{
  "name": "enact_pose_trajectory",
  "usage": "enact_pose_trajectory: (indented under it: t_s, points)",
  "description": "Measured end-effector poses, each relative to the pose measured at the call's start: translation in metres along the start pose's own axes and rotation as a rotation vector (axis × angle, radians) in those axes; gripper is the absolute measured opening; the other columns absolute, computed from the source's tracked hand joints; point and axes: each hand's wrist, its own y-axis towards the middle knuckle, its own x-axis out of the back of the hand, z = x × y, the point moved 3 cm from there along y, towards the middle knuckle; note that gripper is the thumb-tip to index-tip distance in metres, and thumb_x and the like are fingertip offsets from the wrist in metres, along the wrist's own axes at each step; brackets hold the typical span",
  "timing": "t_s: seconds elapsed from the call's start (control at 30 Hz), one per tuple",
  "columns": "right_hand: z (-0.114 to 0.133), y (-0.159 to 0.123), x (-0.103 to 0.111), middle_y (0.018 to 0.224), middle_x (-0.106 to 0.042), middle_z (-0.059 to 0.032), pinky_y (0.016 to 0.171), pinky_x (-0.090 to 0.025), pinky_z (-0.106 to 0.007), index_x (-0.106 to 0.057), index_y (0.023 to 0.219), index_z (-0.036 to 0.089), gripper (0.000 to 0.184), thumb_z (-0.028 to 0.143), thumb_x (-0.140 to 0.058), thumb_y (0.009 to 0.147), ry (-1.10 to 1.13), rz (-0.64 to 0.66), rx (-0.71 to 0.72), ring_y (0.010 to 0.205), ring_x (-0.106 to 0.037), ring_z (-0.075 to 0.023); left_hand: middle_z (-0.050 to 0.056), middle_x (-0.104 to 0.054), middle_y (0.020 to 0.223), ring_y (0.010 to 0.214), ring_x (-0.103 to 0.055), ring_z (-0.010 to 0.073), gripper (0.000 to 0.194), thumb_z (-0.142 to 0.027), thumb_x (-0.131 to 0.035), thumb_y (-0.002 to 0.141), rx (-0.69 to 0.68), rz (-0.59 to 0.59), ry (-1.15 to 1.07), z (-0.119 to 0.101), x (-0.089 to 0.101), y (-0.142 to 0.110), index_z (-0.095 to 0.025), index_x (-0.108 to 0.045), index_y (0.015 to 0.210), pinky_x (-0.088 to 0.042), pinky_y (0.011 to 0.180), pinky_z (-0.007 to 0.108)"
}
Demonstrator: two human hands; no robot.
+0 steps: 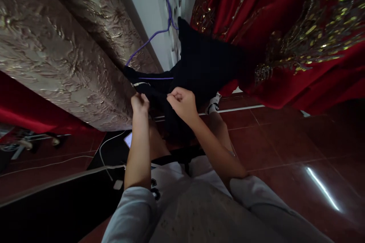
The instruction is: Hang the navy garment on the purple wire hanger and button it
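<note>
A black garment (209,62) hangs in front of me on a thin purple clothes hanger (151,38). The hanger's lower bar shows through the garment's opening, next to a small pale strip (141,84) on the edge. My left hand (139,103) pinches the cloth below that strip at the left. A short way to the right, my right hand (182,100) is closed on the same garment, fingertips pressed together. Dark folds hide the garment's lower part and exact kind.
Red cloth with gold sequins (308,38) hangs at right, and a textured beige drape (76,57) at left. Behind the hanger stands a white openwork frame (174,7). At lower left are a phone (128,140) and a white cable (102,153) on a black surface. Red tiles (273,140) cover the floor.
</note>
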Motion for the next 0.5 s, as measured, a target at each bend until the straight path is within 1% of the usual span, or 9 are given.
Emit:
enact_pose_trajectory:
  t_s: [0.07,0.13,0.2,0.27,0.3,0.37,0.4,0.47,0.5]
  points:
    - [-0.016,-0.010,0.014,0.050,-0.047,0.0054,0.050,-0.029,-0.023,-0.053,0.063,0.020,0.022,0.031,-0.063,0.079,0.135,-0.052,-0.102,0.048,-0.042,-0.0080,-0.003,-0.052,0.059,0.058,-0.058,0.0099,0.019,-0.011,-0.060,0.091,0.081,-0.005,0.004,0.028,0.001,-0.017,-0.018,-0.052,0.076,-0.050,0.061,0.017]
    - [-0.035,-0.024,0.033,0.051,-0.048,0.0053,0.048,-0.029,-0.023,-0.056,0.065,0.020,0.020,0.034,-0.064,0.077,0.226,-0.144,-0.205,0.047,-0.042,-0.0081,-0.003,-0.053,0.060,0.055,-0.056,0.0093,0.016,-0.012,-0.061,0.089,0.146,0.012,0.012,0.043,-0.003,-0.031,-0.017,-0.053,0.076,-0.051,0.059,0.018]
    - [-0.053,-0.039,0.052,0.052,-0.049,0.0054,0.049,-0.031,-0.023,-0.056,0.067,0.020,0.018,0.033,-0.063,0.077,0.262,-0.260,-0.264,0.048,-0.042,-0.0082,-0.002,-0.058,0.067,0.059,-0.059,0.0091,0.013,-0.014,-0.066,0.087,0.139,0.063,0.020,0.043,-0.013,-0.042,-0.017,-0.056,0.079,-0.054,0.063,0.019]
    - [-0.064,-0.050,0.065,0.056,-0.050,0.0044,0.056,-0.038,-0.024,-0.056,0.068,0.020,0.018,0.033,-0.061,0.079,0.215,-0.335,-0.260,0.053,-0.046,-0.0096,0.000,-0.062,0.078,0.070,-0.063,0.0097,0.012,-0.021,-0.071,0.087,0.051,0.200,0.050,0.031,-0.031,-0.055,-0.017,-0.060,0.083,-0.056,0.072,0.020]
    - [-0.065,-0.053,0.069,0.061,-0.055,0.0027,0.062,-0.042,-0.025,-0.057,0.070,0.020,0.018,0.033,-0.062,0.081,0.163,-0.341,-0.239,0.059,-0.051,-0.0111,0.000,-0.063,0.084,0.076,-0.064,0.0105,0.013,-0.025,-0.073,0.087,-0.010,0.289,0.078,0.022,-0.042,-0.063,-0.019,-0.062,0.086,-0.057,0.075,0.021]
    - [-0.062,-0.056,0.070,0.084,-0.066,-0.0031,0.078,-0.049,-0.030,-0.063,0.083,0.020,0.017,0.035,-0.067,0.081,0.033,-0.296,-0.167,0.081,-0.061,-0.0164,0.002,-0.064,0.089,0.081,-0.064,0.0126,0.017,-0.035,-0.073,0.089,-0.143,0.451,0.159,0.004,-0.064,-0.084,-0.021,-0.065,0.092,-0.057,0.076,0.023]
    - [-0.057,-0.056,0.067,0.099,-0.068,-0.0061,0.087,-0.049,-0.033,-0.064,0.094,0.020,0.024,0.037,-0.071,0.080,-0.016,-0.242,-0.122,0.094,-0.063,-0.0195,0.002,-0.064,0.088,0.079,-0.063,0.0134,0.019,-0.039,-0.073,0.090,-0.208,0.498,0.210,-0.005,-0.074,-0.094,-0.021,-0.066,0.093,-0.056,0.073,0.024]
    - [-0.044,-0.053,0.056,0.122,-0.066,-0.0096,0.100,-0.048,-0.037,-0.060,0.118,0.020,0.048,0.039,-0.076,0.076,-0.038,-0.063,-0.045,0.112,-0.061,-0.0238,0.002,-0.065,0.087,0.077,-0.062,0.0145,0.021,-0.041,-0.072,0.092,-0.361,0.525,0.336,-0.022,-0.088,-0.114,-0.021,-0.067,0.096,-0.054,0.070,0.025]
    - [-0.037,-0.051,0.049,0.126,-0.065,-0.0098,0.102,-0.048,-0.037,-0.057,0.125,0.021,0.057,0.040,-0.077,0.076,-0.021,0.048,-0.024,0.115,-0.061,-0.0246,0.003,-0.066,0.088,0.077,-0.063,0.0149,0.021,-0.041,-0.071,0.093,-0.442,0.515,0.405,-0.029,-0.092,-0.122,-0.021,-0.068,0.097,-0.053,0.070,0.025]
